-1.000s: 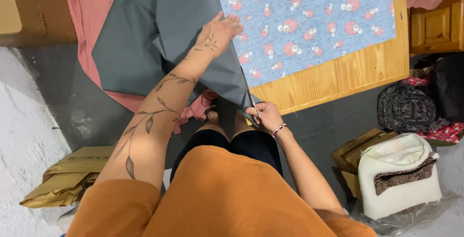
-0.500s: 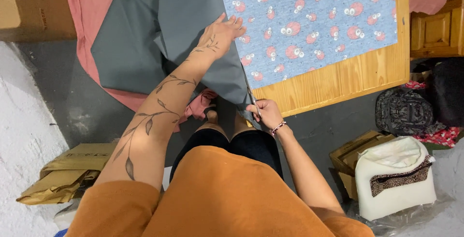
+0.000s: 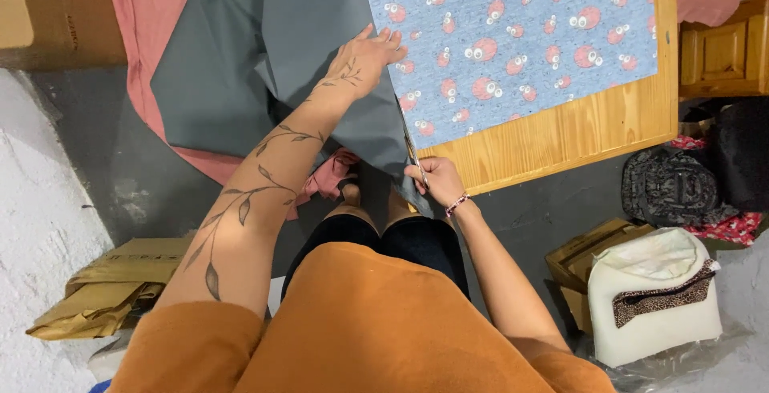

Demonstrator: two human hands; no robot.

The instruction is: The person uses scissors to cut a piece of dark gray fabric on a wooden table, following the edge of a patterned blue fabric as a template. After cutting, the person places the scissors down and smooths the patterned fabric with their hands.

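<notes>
My left hand (image 3: 364, 58) lies flat, fingers spread, on the grey fabric (image 3: 240, 64) where it meets the blue patterned fabric (image 3: 521, 32) on the wooden table (image 3: 577, 133). My right hand (image 3: 432, 181) grips a pair of scissors (image 3: 414, 157) at the table's near edge, blades pointing up along the grey fabric's right border. The grey sheet hangs over the table's front, down towards my knees.
Pink cloth (image 3: 144, 24) lies under the grey sheet at the left. A cardboard box (image 3: 120, 285) sits on the floor at lower left. A white bag (image 3: 653, 297), a dark backpack (image 3: 669, 189) and a wooden cabinet (image 3: 721, 48) stand at the right.
My right hand with the scissors has edged slightly up along the grey fabric's edge. My left hand stays pressed on the fabric.
</notes>
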